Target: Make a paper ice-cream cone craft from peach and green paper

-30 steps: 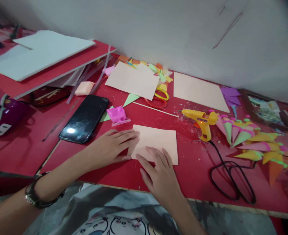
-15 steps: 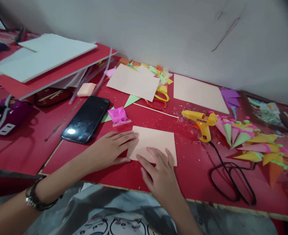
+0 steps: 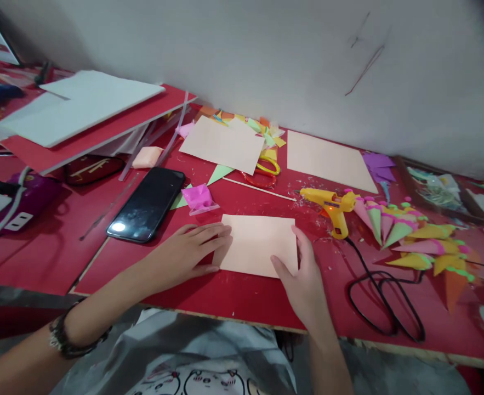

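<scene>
A cream sheet of paper lies on the red tabletop in front of me. My left hand rests flat on its left edge, fingers stretched out and the thumb apart. At the right edge is my right hand, its thumb lying on the paper and its index fingertip touching the top right corner. Thumb and index are spread apart; the other right fingers are mostly hidden. Just beyond the paper sit a pink plastic packet and a yellow glue gun.
A black phone lies to the left. Scissors stick out from under a larger cream sheet. Colourful paper cones and a looped black cord are at the right. A raised red board carries white sheets.
My right hand has moved from the lower middle of the paper to its right edge. The left hand stays on the left side. The view has shifted slightly.
</scene>
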`<move>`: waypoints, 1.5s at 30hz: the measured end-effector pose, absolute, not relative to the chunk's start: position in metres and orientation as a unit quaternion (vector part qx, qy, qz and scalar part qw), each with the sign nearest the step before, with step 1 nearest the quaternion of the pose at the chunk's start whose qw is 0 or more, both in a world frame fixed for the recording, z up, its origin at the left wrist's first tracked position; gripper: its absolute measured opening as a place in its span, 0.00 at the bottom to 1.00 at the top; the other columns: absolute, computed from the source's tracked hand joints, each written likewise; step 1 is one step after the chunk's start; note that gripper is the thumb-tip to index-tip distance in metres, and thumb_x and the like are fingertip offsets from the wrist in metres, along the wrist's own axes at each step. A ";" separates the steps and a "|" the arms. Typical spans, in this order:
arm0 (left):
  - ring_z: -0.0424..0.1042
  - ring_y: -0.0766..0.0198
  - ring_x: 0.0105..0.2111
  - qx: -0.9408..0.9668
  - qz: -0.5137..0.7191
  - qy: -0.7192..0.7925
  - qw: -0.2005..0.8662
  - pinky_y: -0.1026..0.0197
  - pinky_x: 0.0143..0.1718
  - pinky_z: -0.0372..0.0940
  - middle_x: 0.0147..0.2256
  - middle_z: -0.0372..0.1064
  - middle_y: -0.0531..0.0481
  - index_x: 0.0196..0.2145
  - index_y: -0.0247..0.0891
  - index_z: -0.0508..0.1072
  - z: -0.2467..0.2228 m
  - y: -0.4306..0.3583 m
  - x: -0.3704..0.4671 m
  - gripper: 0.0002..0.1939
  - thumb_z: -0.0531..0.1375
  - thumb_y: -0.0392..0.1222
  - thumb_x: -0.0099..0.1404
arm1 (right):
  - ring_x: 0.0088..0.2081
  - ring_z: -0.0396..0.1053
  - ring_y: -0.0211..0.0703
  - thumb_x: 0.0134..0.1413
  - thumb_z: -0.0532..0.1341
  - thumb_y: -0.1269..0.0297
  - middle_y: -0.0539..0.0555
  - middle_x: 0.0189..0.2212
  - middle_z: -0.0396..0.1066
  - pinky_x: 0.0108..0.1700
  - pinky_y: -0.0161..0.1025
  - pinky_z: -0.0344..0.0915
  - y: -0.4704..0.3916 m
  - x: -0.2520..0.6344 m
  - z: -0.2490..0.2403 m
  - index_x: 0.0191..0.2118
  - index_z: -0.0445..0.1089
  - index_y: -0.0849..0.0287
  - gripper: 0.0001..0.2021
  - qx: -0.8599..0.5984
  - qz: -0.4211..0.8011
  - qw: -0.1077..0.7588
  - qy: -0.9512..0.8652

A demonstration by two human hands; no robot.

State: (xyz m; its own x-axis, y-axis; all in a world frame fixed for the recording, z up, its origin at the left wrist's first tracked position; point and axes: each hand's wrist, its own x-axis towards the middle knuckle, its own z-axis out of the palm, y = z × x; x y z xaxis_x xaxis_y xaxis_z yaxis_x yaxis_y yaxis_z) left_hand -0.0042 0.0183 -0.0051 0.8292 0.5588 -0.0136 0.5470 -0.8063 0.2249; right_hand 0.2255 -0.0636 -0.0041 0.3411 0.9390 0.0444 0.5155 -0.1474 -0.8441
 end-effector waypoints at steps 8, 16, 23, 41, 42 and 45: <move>0.50 0.57 0.55 0.932 0.030 0.326 0.154 0.55 0.52 0.52 0.58 0.45 0.50 0.59 0.46 0.43 0.002 0.013 -0.002 0.31 0.52 0.47 0.61 | 0.47 0.64 0.43 0.46 0.60 0.65 0.55 0.47 0.62 0.47 0.43 0.62 -0.062 0.230 -0.008 0.57 0.44 0.50 0.33 -0.605 0.440 0.555 -0.363; 0.47 0.55 0.57 0.914 0.044 0.323 0.242 0.56 0.52 0.53 0.60 0.39 0.48 0.59 0.47 0.38 0.009 0.016 -0.002 0.36 0.54 0.44 0.59 | 0.46 0.65 0.44 0.44 0.61 0.64 0.57 0.47 0.64 0.46 0.44 0.63 -0.066 0.236 -0.004 0.56 0.46 0.52 0.33 -0.612 0.448 0.552 -0.347; 0.45 0.55 0.57 0.890 0.085 0.354 0.276 0.53 0.53 0.52 0.59 0.40 0.44 0.59 0.42 0.43 0.006 0.019 0.003 0.34 0.54 0.47 0.58 | 0.45 0.66 0.46 0.48 0.58 0.62 0.59 0.45 0.67 0.46 0.48 0.62 -0.066 0.238 -0.007 0.55 0.50 0.56 0.27 -0.614 0.431 0.562 -0.348; 0.50 0.73 0.19 0.772 0.282 0.440 0.361 0.68 0.20 0.45 0.17 0.45 0.58 0.16 0.35 0.55 0.039 0.010 0.025 0.19 0.51 0.47 0.61 | 0.44 0.65 0.45 0.50 0.56 0.62 0.60 0.45 0.65 0.42 0.43 0.64 -0.072 0.242 0.011 0.53 0.53 0.57 0.24 -0.638 0.290 0.563 -0.438; 0.50 0.73 0.19 0.782 0.277 0.437 0.347 0.68 0.20 0.45 0.17 0.46 0.57 0.16 0.35 0.56 0.039 0.009 0.025 0.19 0.51 0.47 0.61 | 0.45 0.64 0.45 0.50 0.55 0.62 0.60 0.45 0.64 0.45 0.45 0.63 -0.071 0.243 0.016 0.53 0.52 0.57 0.23 -0.649 0.246 0.564 -0.448; 0.50 0.72 0.19 0.809 0.263 0.426 0.307 0.68 0.20 0.45 0.17 0.48 0.57 0.17 0.34 0.58 0.042 0.007 0.026 0.19 0.50 0.46 0.61 | 0.49 0.60 0.46 0.52 0.53 0.64 0.59 0.47 0.62 0.50 0.50 0.56 -0.068 0.243 0.034 0.53 0.53 0.57 0.21 -0.663 0.114 0.528 -0.518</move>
State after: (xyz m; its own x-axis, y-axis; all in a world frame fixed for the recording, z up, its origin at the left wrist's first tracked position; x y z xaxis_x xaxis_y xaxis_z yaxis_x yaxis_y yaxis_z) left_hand 0.0257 0.0069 0.0418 0.4987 0.8510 0.1649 0.5278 -0.4490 0.7210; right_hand 0.2432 -0.0675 0.0342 0.4367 0.8079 0.3958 0.5673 0.0942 -0.8181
